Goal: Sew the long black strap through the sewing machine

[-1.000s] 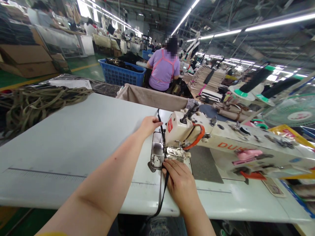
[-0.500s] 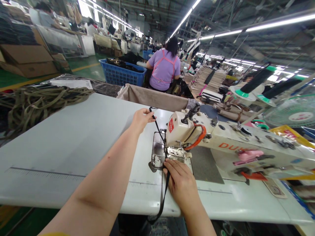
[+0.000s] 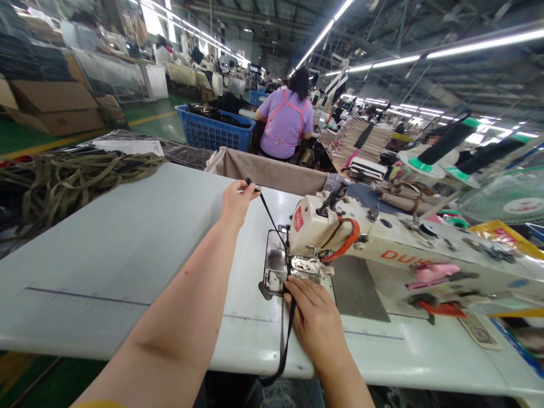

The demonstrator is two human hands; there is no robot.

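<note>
A narrow black strap (image 3: 270,216) runs through the sewing machine (image 3: 312,224), passing under its needle area. Behind the needle, my left hand (image 3: 238,204) pinches the strap's far end, raised a little above the table. In front of the metal needle plate (image 3: 275,260), my right hand (image 3: 314,309) has its fingers closed on the strap close to the presser foot. From there the strap's near part hangs over the front edge of the table. The exact spot under the needle is too small to make out.
On the white table (image 3: 127,238), olive straps (image 3: 85,181) lie heaped at the left. A beige fabric bin (image 3: 272,170) stands behind the table, and a blue basket (image 3: 215,127) beyond. A person in purple (image 3: 283,122) sits ahead. Thread cones (image 3: 446,141) and a fan (image 3: 510,198) are at right.
My left hand has moved slightly to the left, drawing the strap's far end with it; the strap looks tauter. My right hand stays by the needle plate.
</note>
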